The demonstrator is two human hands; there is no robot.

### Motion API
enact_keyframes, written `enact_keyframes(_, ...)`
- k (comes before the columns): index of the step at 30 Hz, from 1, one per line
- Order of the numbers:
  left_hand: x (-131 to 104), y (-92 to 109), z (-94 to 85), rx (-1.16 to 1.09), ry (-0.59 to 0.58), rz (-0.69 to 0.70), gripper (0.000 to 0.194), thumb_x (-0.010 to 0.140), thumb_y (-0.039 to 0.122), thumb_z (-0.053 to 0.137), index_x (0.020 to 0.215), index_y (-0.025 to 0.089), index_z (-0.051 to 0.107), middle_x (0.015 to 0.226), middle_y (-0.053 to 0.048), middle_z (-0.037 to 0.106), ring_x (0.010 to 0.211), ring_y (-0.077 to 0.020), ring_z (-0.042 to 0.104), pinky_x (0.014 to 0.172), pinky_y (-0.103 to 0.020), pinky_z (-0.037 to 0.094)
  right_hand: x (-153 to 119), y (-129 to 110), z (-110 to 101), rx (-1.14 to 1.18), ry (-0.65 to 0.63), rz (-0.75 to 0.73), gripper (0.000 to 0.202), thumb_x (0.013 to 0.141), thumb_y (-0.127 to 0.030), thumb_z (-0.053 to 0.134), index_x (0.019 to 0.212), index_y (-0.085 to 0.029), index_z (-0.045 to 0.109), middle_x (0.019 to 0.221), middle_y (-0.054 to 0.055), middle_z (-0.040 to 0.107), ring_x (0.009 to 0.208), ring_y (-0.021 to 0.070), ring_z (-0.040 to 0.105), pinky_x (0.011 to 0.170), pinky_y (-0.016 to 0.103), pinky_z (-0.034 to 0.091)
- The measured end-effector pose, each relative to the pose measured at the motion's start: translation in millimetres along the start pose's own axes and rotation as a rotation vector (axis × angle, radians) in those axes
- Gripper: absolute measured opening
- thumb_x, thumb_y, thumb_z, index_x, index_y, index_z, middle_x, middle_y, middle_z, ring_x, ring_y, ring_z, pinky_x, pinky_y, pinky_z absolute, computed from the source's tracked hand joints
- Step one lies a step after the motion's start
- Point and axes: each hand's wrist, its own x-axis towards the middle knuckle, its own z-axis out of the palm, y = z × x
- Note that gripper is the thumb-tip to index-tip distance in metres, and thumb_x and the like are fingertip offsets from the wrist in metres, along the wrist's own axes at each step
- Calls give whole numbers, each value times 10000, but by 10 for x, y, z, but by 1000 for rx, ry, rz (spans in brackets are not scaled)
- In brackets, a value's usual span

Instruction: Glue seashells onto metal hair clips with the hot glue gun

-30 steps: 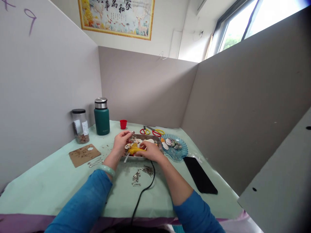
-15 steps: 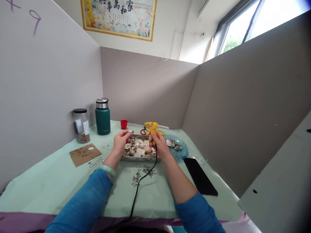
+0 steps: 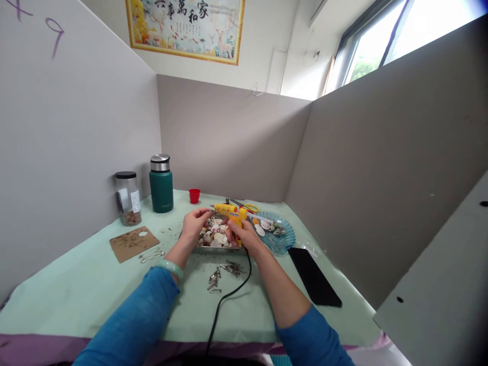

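My right hand (image 3: 244, 236) is wrapped round the grip of a yellow hot glue gun (image 3: 231, 210), its nozzle pointing left with a glue stick out of the back. My left hand (image 3: 193, 223) is closed in a pinch close to the nozzle. What it holds is too small to make out. Below both hands, a metal tray (image 3: 217, 249) holds many seashells (image 3: 218, 237). The gun's black cord (image 3: 229, 295) runs down to the table's front edge. Small metal clips or pins (image 3: 214, 278) lie in loose piles in front of the tray.
Right of the tray sit a blue plate (image 3: 290, 239) with decorated pieces and a black flat object (image 3: 314, 277). Scissors (image 3: 249, 207) and a red cup (image 3: 194, 195) are behind. A green flask (image 3: 161, 189), a jar (image 3: 128, 198) and a brown board (image 3: 133, 243) stand or lie left.
The glue gun has turned so its nozzle now points left toward my left hand. The small piece at my left fingertips is now mostly hidden. The cord has swung right.
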Motion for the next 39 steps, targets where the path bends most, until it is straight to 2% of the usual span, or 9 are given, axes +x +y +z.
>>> enact_keyframes(6, -22, 36, 7, -40, 17, -31, 356, 571, 357, 752, 829, 124, 674, 648, 12, 617, 463, -66, 444, 456, -201, 371, 9, 12, -16, -38, 14, 5, 438, 798, -540, 560, 935, -126, 604, 557, -18, 582, 361, 67, 420, 363, 200, 293)
enact_keyframes(21, -34, 59, 16, -31, 57, 5, 374, 551, 381, 751, 819, 127, 690, 689, -8, 645, 483, -79, 471, 479, -217, 387, 20, 73, -37, -114, 18, 43, 446, 789, -556, 571, 815, -116, 640, 520, -5, 582, 335, 68, 403, 346, 205, 272)
enact_keyframes(26, -26, 53, 25, -29, 63, 20, 372, 550, 392, 742, 810, 129, 696, 688, -12, 653, 486, -82, 469, 480, -220, 388, 18, 81, -38, -135, 17, 44, 446, 794, -556, 563, 772, -118, 644, 448, -10, 541, 331, 74, 391, 352, 206, 263)
enact_keyframes(39, -35, 75, 24, 48, 100, 54, 330, 592, 370, 710, 825, 136, 708, 724, -32, 676, 543, -111, 532, 486, -216, 411, 20, 97, -52, -143, 13, 35, 446, 803, -549, 558, 775, -114, 651, 443, -10, 536, 336, 77, 395, 355, 206, 266)
